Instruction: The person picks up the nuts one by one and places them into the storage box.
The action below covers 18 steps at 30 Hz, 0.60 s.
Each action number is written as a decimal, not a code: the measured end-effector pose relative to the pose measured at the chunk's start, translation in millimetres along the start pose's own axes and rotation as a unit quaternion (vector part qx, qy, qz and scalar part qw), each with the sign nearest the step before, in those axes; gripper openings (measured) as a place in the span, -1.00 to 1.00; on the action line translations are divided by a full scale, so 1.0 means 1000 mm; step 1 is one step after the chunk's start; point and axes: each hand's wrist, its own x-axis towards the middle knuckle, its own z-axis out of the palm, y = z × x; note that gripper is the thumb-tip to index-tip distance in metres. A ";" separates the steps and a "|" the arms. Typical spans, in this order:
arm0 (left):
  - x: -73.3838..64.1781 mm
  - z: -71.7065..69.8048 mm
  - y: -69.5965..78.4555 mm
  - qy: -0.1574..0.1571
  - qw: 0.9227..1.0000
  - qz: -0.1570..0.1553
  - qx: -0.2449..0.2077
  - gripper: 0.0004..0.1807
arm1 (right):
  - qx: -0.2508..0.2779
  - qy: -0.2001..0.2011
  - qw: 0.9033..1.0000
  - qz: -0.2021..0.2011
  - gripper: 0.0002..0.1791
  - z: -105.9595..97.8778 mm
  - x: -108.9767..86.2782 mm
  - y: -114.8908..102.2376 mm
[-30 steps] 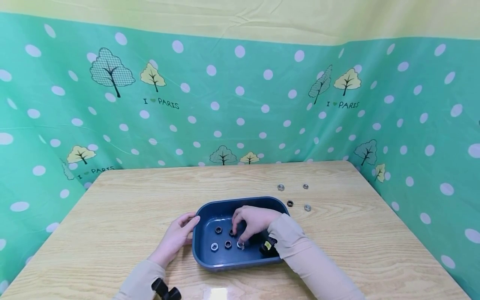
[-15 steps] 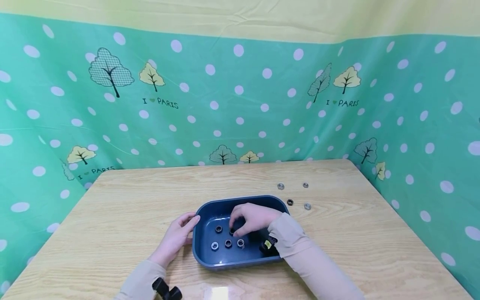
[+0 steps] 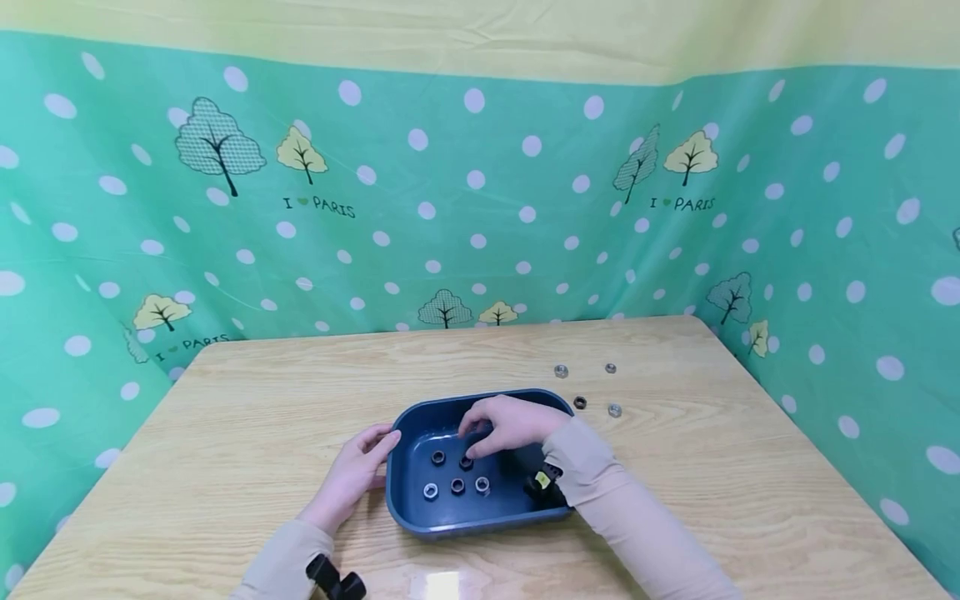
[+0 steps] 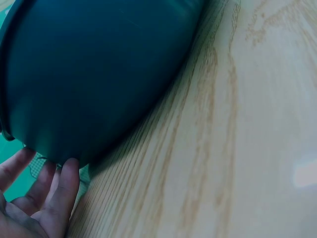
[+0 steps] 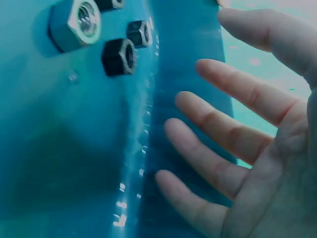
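A dark blue plastic bin [image 3: 420, 525] lies on the table, with several hex nuts inside. My left hand [image 3: 358, 471] holds its left end, thumb at the rim; in the left wrist view the fingers [image 4: 69, 181] touch the outer wall. Over the bin's inside hovers my right hand [image 3: 510, 423], its fingers spread and holding nothing. Closest below it is a black nut [image 3: 466, 462]. Another black nut [image 3: 438, 457] is to the left, and a silver nut [image 3: 482, 484] lies in the front row. The right wrist view shows a silver nut [image 5: 84, 22] beside black nuts [image 5: 119, 57].
Outside the bin, toward the back right, lie a black nut [image 3: 580, 402] and silver nuts [image 3: 615, 410]. The wooden table [image 3: 247, 417] ends at a green dotted curtain [image 3: 480, 208] behind and at the sides.
My right hand has risen from the silver nut in the front row and moved back past the black nut, uncovering both. The left hand has stayed at the bin's end.
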 end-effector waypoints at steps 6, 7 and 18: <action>0.001 0.000 0.001 0.001 1.000 0.001 0.005 -0.45 | -0.006 -0.008 1.000 0.016 -0.67 -0.011 -0.010 -0.004; 0.001 0.000 0.001 0.000 1.000 0.001 0.006 -0.46 | -0.007 -0.008 1.000 0.016 -0.67 -0.013 -0.011 -0.004; 0.001 0.000 0.000 0.002 1.000 0.000 0.000 -0.49 | 0.004 0.000 1.000 0.011 -0.65 -0.029 -0.033 -0.004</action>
